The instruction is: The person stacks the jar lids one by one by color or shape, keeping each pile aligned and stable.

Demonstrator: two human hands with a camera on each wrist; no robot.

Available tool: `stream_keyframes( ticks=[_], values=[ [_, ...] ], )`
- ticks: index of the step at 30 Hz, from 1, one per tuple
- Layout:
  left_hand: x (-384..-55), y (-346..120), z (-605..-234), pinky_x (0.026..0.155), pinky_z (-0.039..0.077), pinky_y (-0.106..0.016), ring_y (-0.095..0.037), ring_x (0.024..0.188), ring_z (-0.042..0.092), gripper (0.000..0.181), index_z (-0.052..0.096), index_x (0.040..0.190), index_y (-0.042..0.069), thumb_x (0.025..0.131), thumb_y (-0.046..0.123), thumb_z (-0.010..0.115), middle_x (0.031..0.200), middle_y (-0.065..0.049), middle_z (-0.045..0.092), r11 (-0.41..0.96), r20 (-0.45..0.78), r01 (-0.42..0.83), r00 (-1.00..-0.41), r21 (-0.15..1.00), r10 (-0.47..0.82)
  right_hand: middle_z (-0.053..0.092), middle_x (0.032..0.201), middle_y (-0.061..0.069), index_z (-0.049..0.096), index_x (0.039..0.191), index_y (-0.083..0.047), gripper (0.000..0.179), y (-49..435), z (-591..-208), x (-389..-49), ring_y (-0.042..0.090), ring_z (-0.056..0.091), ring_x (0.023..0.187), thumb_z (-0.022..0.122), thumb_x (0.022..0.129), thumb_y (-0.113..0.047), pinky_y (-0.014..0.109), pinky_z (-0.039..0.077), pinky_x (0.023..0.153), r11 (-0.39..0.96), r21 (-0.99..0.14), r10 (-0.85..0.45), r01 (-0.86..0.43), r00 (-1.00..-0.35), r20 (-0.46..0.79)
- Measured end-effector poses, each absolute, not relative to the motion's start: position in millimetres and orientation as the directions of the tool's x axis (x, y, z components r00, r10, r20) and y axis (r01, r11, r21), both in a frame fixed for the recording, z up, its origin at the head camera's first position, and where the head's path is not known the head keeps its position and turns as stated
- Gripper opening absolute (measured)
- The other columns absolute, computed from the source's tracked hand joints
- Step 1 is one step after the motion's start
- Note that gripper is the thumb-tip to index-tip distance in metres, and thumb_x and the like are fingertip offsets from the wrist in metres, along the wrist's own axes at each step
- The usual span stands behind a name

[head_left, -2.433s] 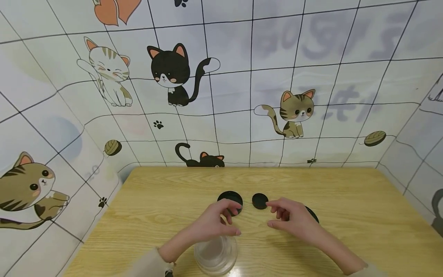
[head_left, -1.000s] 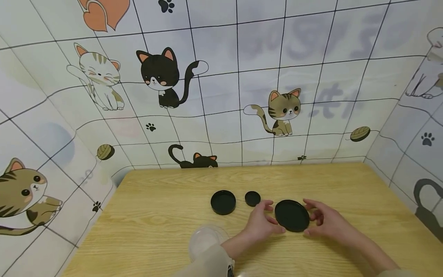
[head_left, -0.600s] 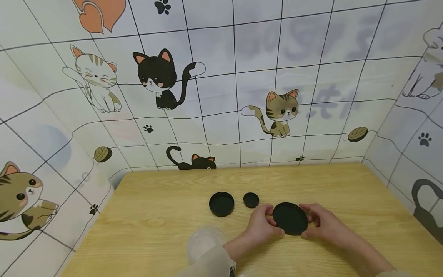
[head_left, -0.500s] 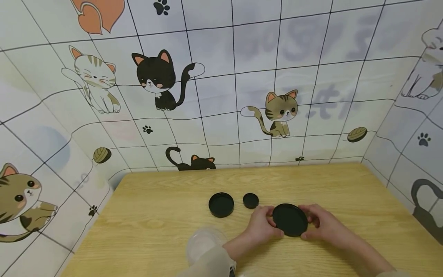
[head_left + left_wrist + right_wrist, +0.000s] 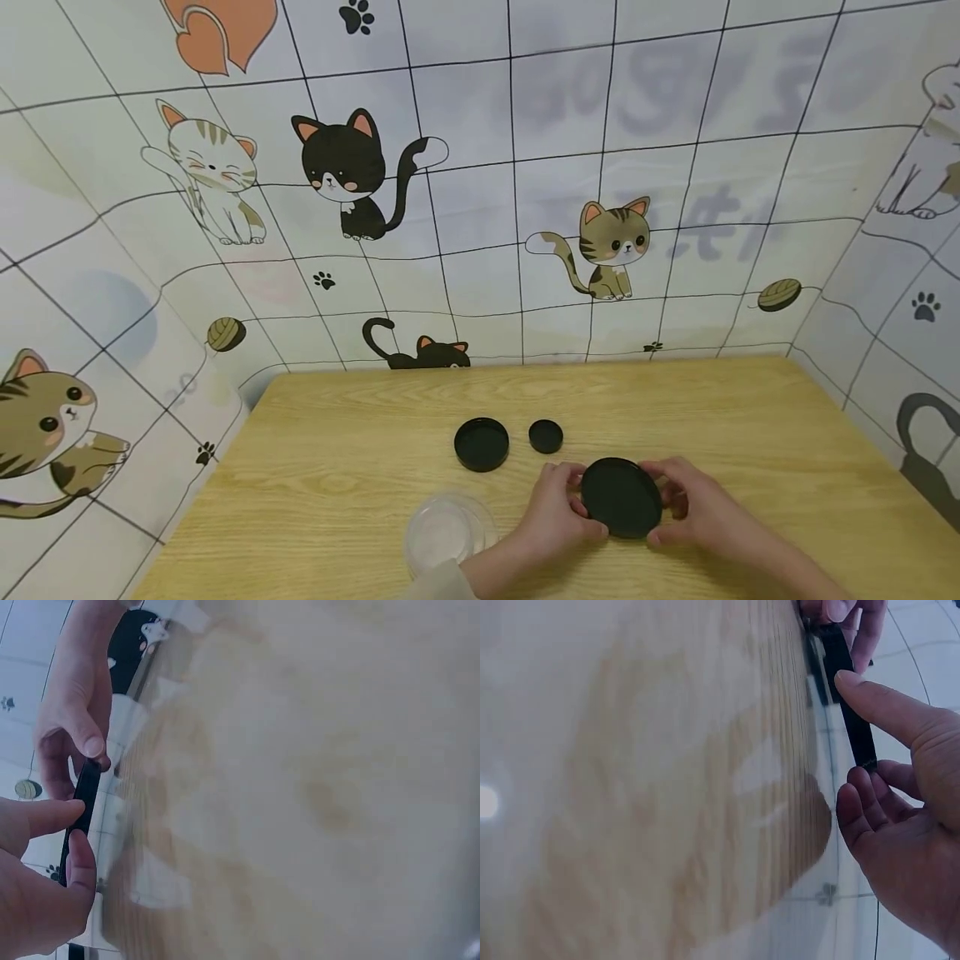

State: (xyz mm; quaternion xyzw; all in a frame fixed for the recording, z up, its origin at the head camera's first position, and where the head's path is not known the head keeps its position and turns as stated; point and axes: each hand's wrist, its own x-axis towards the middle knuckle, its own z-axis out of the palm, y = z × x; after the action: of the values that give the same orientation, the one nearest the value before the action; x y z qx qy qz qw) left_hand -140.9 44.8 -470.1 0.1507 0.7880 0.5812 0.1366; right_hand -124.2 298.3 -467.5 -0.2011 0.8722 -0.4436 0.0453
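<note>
Both hands hold a large round black lid [image 5: 621, 498] between them, over the right half of the table. My left hand [image 5: 553, 512] grips its left edge with thumb and fingers, and my right hand [image 5: 693, 510] grips the right edge. From the side in the left wrist view, the lid [image 5: 84, 802] shows as a thin black band pinched by both hands. The right wrist view shows the same band, the lid [image 5: 847, 697], with the right thumb pressed on its rim. Just beyond the left hand lies a small black lid [image 5: 546, 436].
A medium round black lid [image 5: 482, 444] lies left of the small one. Nearer, beside the left forearm, stand clear plastic round containers [image 5: 442, 533], partly behind the sleeve. The wooden table [image 5: 315, 467] meets a wall [image 5: 487, 208] printed with cats.
Both hands moved right from the middle and took hold of the large lid by its edges. It has since come up and nearer to me, slightly left.
</note>
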Motion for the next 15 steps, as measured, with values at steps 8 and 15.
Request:
stream_keyframes(
  ticks=[8,15],
  values=[
    [-117.2,18.3,-465.6,0.064,0.049,-0.018,-0.004,0.07,0.055,0.071,0.057,0.131,0.003,0.067,-0.008,0.088,0.11,0.0,0.045,0.247,-0.03,0.07,-0.924,0.966,0.381,0.053,0.114,0.009,0.053,0.138,0.007,0.082,275.3,-464.8,-110.1,0.008,0.053,0.082,0.095,0.07,-0.015,0.026,0.049,0.064,0.466,-0.836,-0.423,-0.288,-0.903,0.076],
    [-103.4,5.9,-463.8,0.067,0.048,-0.019,-0.009,0.072,0.054,0.074,0.056,0.133,0.003,0.067,-0.007,0.088,0.112,-0.002,0.045,0.272,-0.134,-0.033,-0.923,0.962,0.362,0.053,0.111,0.009,0.053,0.137,0.007,0.081,263.8,-467.6,-103.6,0.008,0.05,0.08,0.094,0.071,-0.015,0.026,0.048,0.063,0.445,-0.853,-0.465,-0.273,-0.884,0.041]
  ],
)
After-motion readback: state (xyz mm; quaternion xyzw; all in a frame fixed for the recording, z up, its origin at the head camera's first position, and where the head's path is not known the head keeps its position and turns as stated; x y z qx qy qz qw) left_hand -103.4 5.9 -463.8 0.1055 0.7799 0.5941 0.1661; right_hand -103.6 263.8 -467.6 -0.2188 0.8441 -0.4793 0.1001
